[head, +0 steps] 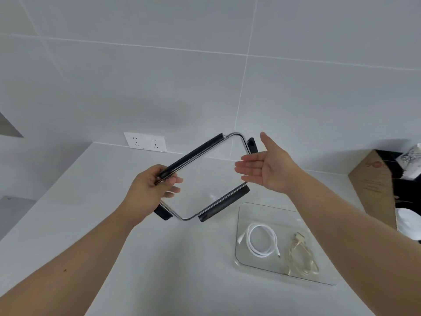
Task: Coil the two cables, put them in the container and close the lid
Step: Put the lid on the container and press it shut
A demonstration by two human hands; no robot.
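Note:
A clear lid (205, 176) with black clip flaps on its sides is lifted above the counter, tilted. My left hand (152, 185) grips its left black flap. My right hand (266, 165) is open, palm facing left, fingers spread by the lid's right edge. On the counter at the lower right stands a clear rectangular container (241, 252). Inside it lie a coiled white cable (262, 242) on the left and a coiled translucent yellowish cable (300, 258) on the right.
A white double wall socket (145, 142) sits on the tiled wall behind the lid. At the right edge stand a brown cardboard box (371, 179), black and white items (407, 160) and something white (407, 224). The counter is light grey.

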